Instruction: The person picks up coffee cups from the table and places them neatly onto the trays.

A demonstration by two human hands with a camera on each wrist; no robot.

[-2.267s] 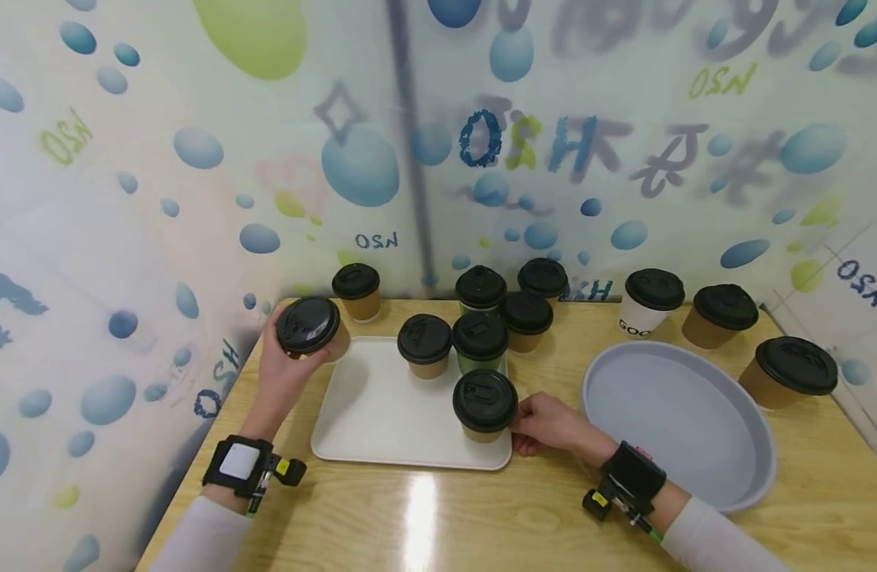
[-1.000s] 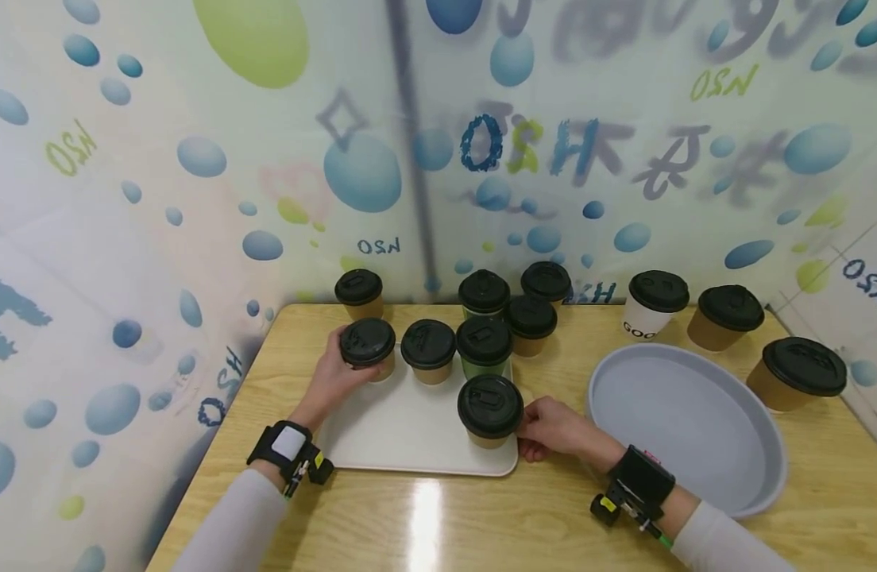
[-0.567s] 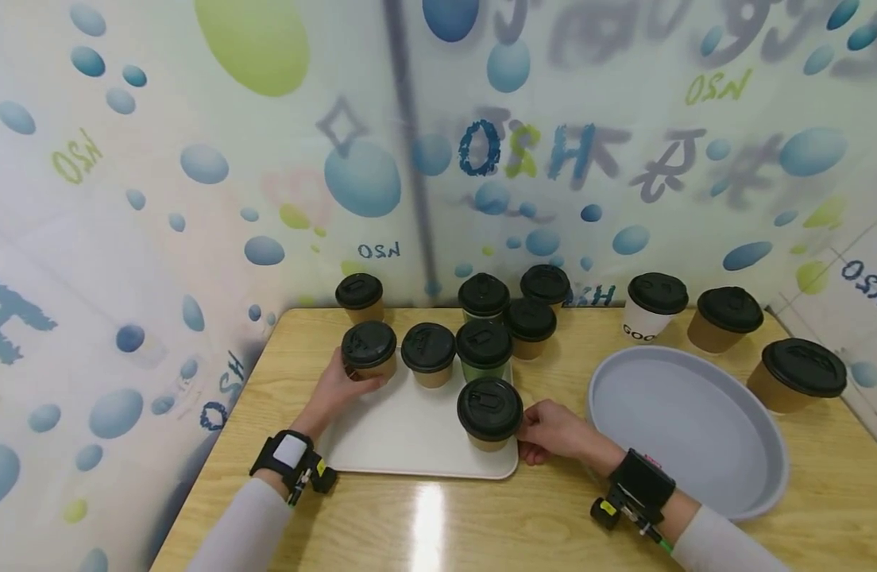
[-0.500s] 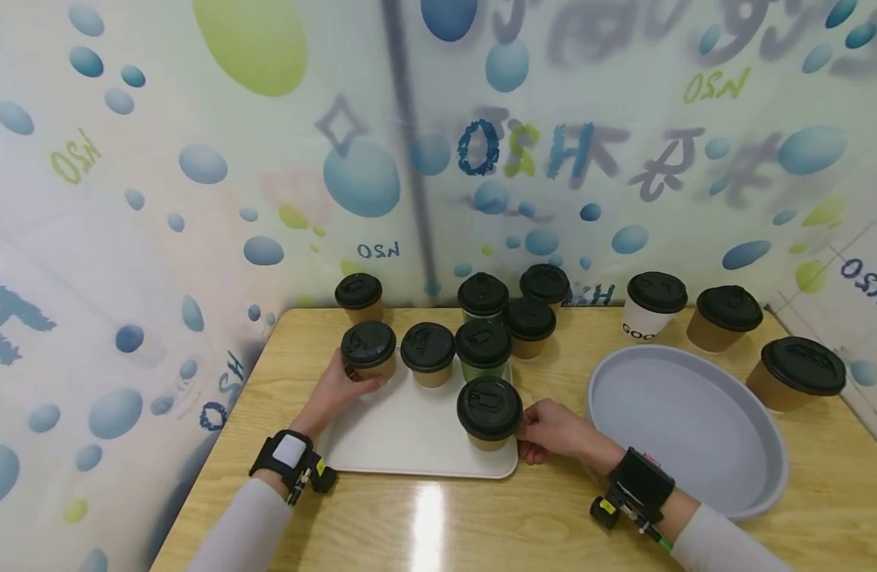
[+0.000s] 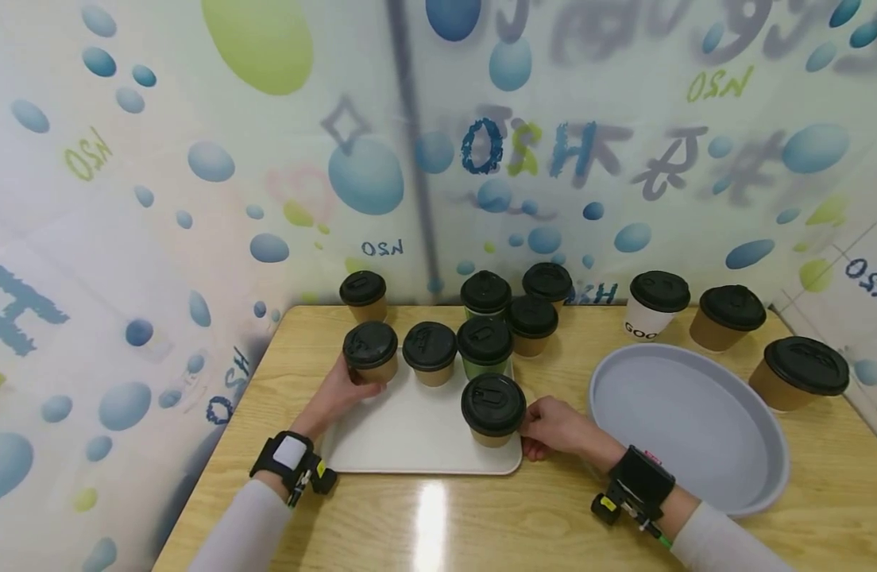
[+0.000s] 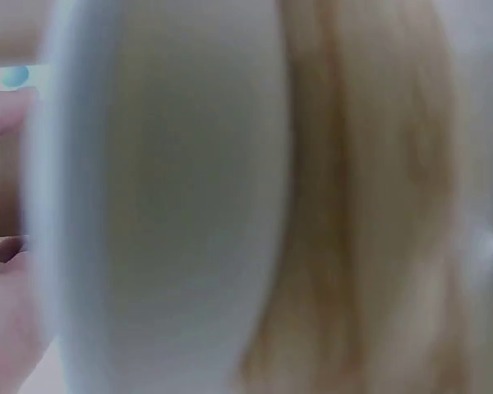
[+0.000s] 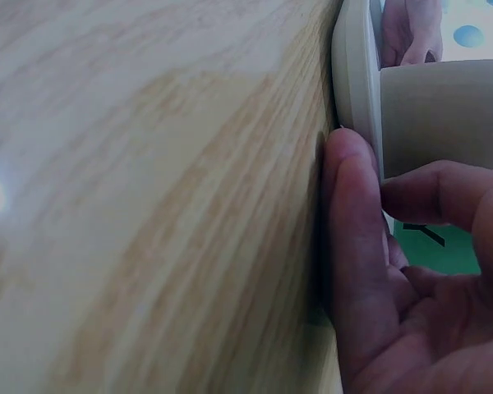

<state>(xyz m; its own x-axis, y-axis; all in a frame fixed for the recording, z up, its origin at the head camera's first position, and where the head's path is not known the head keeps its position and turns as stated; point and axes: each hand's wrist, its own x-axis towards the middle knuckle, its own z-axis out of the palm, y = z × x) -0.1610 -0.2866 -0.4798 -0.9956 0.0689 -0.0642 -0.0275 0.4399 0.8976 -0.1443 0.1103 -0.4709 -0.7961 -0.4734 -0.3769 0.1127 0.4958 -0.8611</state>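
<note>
My left hand grips a brown paper coffee cup with a black lid at the back left corner of the white tray. In the left wrist view, the tray's rim fills much of the picture, blurred; part of the hand shows at the left edge. A brown cup, a green cup and a front brown cup, all lidded, stand on the tray. My right hand pinches the tray's right rim beside that front cup, with thumb and fingers on opposite sides of the rim.
A grey oval tray lies to the right. Behind it stand a white cup and two brown ones. More lidded cups, one at the back left and several behind the white tray, stand near the patterned wall.
My left hand has carried the brown cup rightward from beside the white tray to its back left corner, then stayed there. My right hand has kept its place at the tray's rim.
</note>
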